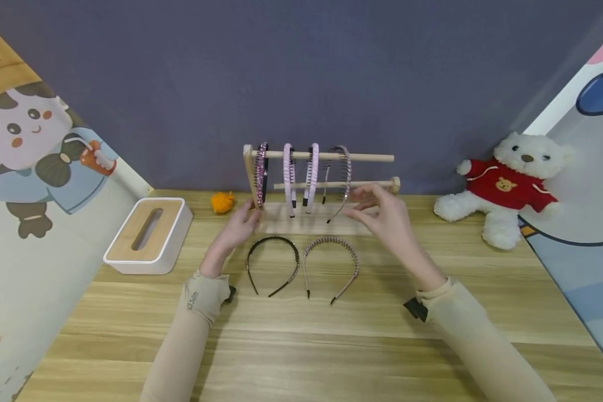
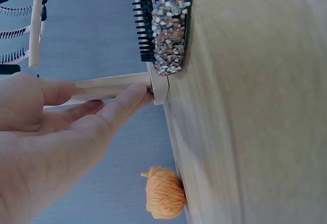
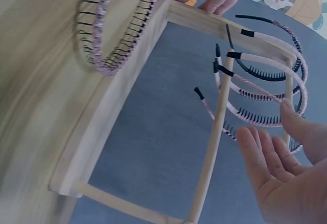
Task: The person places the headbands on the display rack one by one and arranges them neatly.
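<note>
A: You stretch both hands to a wooden rack (image 1: 369, 158) of headbands, standing at the back of a wood-grain table (image 1: 331, 352) before a dark blue-grey wall (image 1: 301, 67). What does your right hand (image 1: 386, 209) hold?

B: Nothing visible: your thumb and fingers are spread, a gap between them, just beside the rightmost headband (image 1: 349, 167), a slim lilac one hanging from the upper rod. Whether a fingertip touches it, I cannot tell.

A: And your left hand (image 1: 238, 226)?

B: It rests at the rack's left end, fingers mostly straight, touching the wooden upright (image 1: 250, 167).

A: Sharing your rod, left of the lilac piece, hang two pale pink headbands, one (image 1: 287, 173) beside the other (image 1: 312, 173), and a glittering pink headband (image 1: 260, 178) nearest the upright.

B: Between your forearms, in front of the rack, a black headband (image 1: 272, 238) and a beaded headband (image 1: 331, 240) lie side by side, tips toward you.

A: Near your left hand sits an orange yarn ball (image 1: 222, 202); farther left, a tissue box (image 1: 130, 237).

B: At your far right, a white teddy bear (image 1: 505, 184) wears a red top.
</note>
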Motion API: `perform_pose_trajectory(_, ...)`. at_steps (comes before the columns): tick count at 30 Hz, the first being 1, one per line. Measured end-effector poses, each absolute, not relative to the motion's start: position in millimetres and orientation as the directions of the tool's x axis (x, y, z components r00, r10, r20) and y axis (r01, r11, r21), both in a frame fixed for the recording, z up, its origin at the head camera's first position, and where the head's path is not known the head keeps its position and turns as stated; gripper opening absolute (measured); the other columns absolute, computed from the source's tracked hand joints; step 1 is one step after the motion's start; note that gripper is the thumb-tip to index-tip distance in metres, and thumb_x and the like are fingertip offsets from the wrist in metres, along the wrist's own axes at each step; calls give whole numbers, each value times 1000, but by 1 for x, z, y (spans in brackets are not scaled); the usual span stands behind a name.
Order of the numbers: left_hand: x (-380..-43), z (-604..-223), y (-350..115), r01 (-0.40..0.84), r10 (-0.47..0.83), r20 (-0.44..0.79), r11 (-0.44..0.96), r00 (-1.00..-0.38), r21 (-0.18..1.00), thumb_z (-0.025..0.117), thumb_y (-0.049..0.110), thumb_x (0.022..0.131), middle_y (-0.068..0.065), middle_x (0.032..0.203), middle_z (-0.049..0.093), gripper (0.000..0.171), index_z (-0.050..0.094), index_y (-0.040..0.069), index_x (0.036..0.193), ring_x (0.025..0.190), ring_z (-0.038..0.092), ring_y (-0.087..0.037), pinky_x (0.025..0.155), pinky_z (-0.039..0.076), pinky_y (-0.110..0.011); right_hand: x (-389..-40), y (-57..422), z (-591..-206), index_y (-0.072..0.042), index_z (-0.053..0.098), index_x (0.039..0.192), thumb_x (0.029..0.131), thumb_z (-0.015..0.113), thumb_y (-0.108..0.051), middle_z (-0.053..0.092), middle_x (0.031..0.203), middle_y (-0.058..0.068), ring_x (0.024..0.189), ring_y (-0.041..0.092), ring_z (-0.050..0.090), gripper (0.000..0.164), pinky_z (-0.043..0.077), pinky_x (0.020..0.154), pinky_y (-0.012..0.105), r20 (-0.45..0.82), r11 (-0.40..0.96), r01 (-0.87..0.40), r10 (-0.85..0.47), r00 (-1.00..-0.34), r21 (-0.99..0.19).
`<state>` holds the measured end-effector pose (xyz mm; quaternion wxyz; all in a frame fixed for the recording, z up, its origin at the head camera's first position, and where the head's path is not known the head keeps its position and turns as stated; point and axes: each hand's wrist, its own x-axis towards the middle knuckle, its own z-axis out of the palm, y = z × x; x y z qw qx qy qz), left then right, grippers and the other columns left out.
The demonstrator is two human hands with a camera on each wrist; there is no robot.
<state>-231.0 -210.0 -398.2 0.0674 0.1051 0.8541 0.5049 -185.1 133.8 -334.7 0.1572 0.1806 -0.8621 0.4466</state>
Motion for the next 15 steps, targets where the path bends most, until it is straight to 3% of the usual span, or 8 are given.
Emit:
perform_pose_trajectory(3,-231,-398,-211,108,236,-8,476,-972,873,38,15,117,-33,136,58,50,33,-5,163,74,46,-16,65,43,-29,-183,137,-339,5,68,119,89,87,-2,75,114,20,92,35,76,36,63,78,44,420,553,-441,-174,-891,-707)
perform_pose_trajectory(5,-232,-399,-212,106,231,-8,478,-973,872,38,14,117,-33,133,60,49,35,-6,161,76,47,-17,65,43,-28,-182,140,-342,6,68,119,89,87,-2,75,113,21,92,36,76,36,63,77,43,403,557,-431,-180,-897,-710)
perform_pose_trajectory(9,-231,-399,-212,108,235,-7,471,-972,876,38,15,117,-33,145,54,50,33,-7,162,82,52,-25,68,45,-30,-181,144,-350,6,68,120,90,87,-4,75,114,21,93,37,76,37,63,75,40,347,575,-397,-202,-916,-715)
perform_pose_trajectory(15,-231,-399,-211,108,243,-11,469,-970,877,37,17,117,-33,156,46,53,28,-7,164,117,59,-42,97,52,-48,-181,149,-364,8,68,121,89,87,-3,75,112,22,92,36,76,38,63,76,42,296,584,-369,-220,-929,-723)
